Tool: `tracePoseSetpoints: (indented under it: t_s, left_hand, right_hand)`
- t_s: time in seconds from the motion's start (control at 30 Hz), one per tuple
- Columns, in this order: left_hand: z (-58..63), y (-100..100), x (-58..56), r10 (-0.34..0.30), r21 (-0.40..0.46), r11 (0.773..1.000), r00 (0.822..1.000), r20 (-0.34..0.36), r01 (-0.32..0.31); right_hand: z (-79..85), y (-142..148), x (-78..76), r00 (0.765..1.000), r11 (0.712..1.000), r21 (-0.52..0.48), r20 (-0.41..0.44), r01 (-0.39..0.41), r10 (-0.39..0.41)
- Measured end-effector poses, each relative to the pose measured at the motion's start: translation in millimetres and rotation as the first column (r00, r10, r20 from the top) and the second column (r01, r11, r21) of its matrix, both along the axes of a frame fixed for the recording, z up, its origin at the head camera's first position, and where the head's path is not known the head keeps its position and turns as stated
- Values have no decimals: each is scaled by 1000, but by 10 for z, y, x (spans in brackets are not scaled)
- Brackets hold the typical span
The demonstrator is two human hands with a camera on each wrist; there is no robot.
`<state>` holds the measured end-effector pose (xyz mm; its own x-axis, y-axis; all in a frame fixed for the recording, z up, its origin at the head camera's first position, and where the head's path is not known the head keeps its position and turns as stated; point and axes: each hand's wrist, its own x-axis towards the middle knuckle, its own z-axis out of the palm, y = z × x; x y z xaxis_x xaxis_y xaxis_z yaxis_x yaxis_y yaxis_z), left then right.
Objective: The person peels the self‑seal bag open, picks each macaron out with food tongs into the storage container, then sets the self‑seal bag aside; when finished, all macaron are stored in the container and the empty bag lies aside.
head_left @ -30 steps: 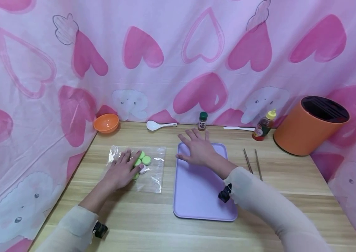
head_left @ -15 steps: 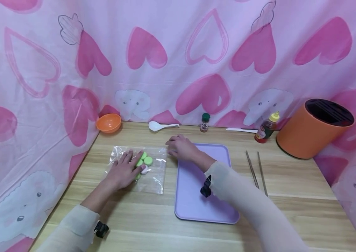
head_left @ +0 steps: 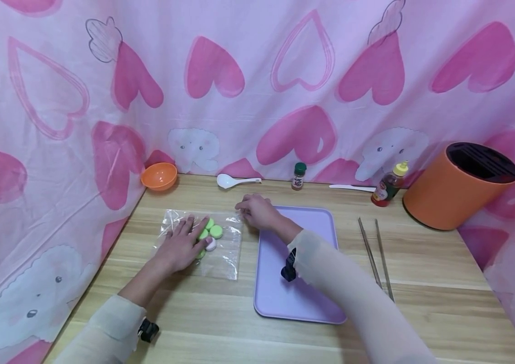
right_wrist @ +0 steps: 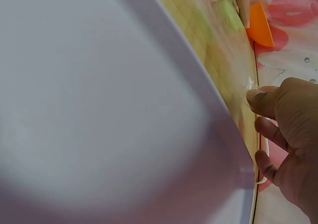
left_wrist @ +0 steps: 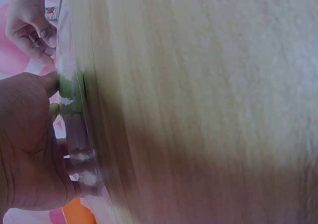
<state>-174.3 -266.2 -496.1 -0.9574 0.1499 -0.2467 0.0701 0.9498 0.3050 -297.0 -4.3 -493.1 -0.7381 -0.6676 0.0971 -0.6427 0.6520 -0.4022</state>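
A clear plastic bag lies flat on the wooden table, with several light-green round pieces and a white one in it. My left hand rests on the bag's left part, fingers spread over some of the pieces. At the bag's far right corner, my right hand pinches the plastic between thumb and forefinger; the right wrist view shows the thumb tip on the film. Below that hand and forearm is a lilac tray, partly covered by the arm.
Along the back stand an orange bowl, a white spoon, a green-capped spice jar, a white knife, a yellow-capped sauce bottle and an orange knife block. Two chopsticks lie right of the tray.
My right hand has moved left from over the tray's far end to the bag's corner, its spread fingers closing into a pinch. The left hand has stayed on the bag.
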Motion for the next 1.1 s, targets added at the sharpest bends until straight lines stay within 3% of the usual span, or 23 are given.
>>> tracePoseSetpoints:
  t_s: [0.73, 0.93, 1.1]
  left_hand:
    - [-4, -10, -20, -8, 0, 1000, 1000, 7, 8]
    - [2, 0, -18, -6, -6, 1000, 1000, 11, 7]
    - [10, 12, -4, -8, 2, 1000, 1000, 11, 8]
  right_hand:
    - [-27, 171, 0, 999, 998, 44, -17, 52, -52]
    - [-17, 157, 34, 998, 998, 36, -16, -53, 53]
    - [-19, 114, 58, 980, 981, 78, -77, -179, 185]
